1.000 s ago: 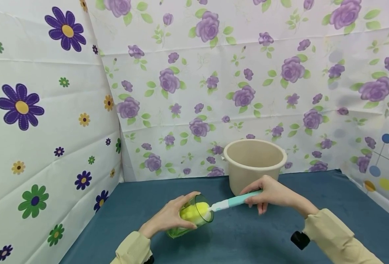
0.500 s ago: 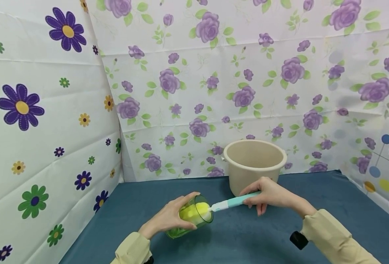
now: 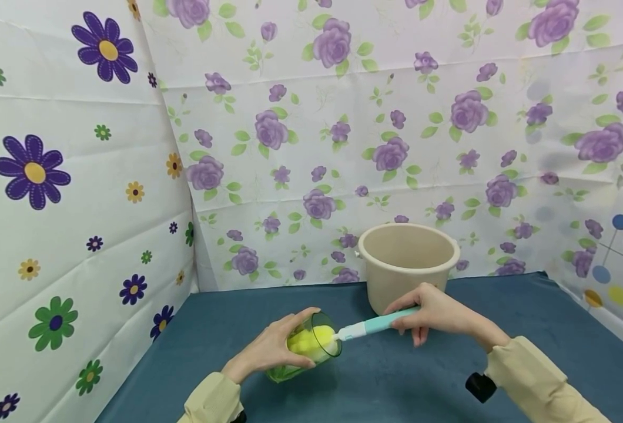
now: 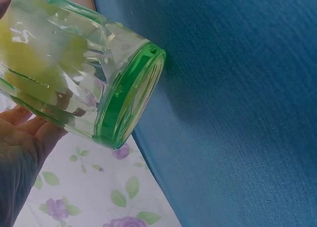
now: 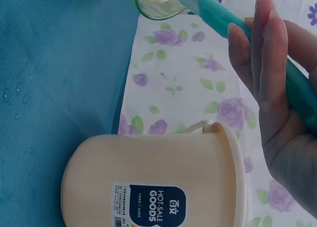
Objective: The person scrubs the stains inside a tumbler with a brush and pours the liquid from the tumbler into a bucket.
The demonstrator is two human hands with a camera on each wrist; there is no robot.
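Observation:
In the head view my left hand (image 3: 270, 348) grips a clear green-tinted glass (image 3: 285, 372), tilted with its mouth toward the right. Its thick green base (image 4: 130, 96) shows in the left wrist view. My right hand (image 3: 432, 311) holds the teal and white handle of a cup brush (image 3: 382, 321), thumb and fingers around the handle. The brush's yellow and white sponge head (image 3: 311, 341) sits inside the glass, and its white neck passes out through the rim. In the right wrist view the teal handle (image 5: 218, 17) runs up to the glass mouth.
A beige bucket (image 3: 409, 261) with a label (image 5: 156, 204) stands at the back, just behind my right hand. Blue cloth (image 3: 227, 329) covers the table. Flowered sheets (image 3: 290, 147) hang at the back and sides. Water drops (image 5: 18, 88) dot the cloth near the bucket.
Both hands, the glass and the brush stay almost in place. The sponge head and handle shift only very slightly at the glass mouth.

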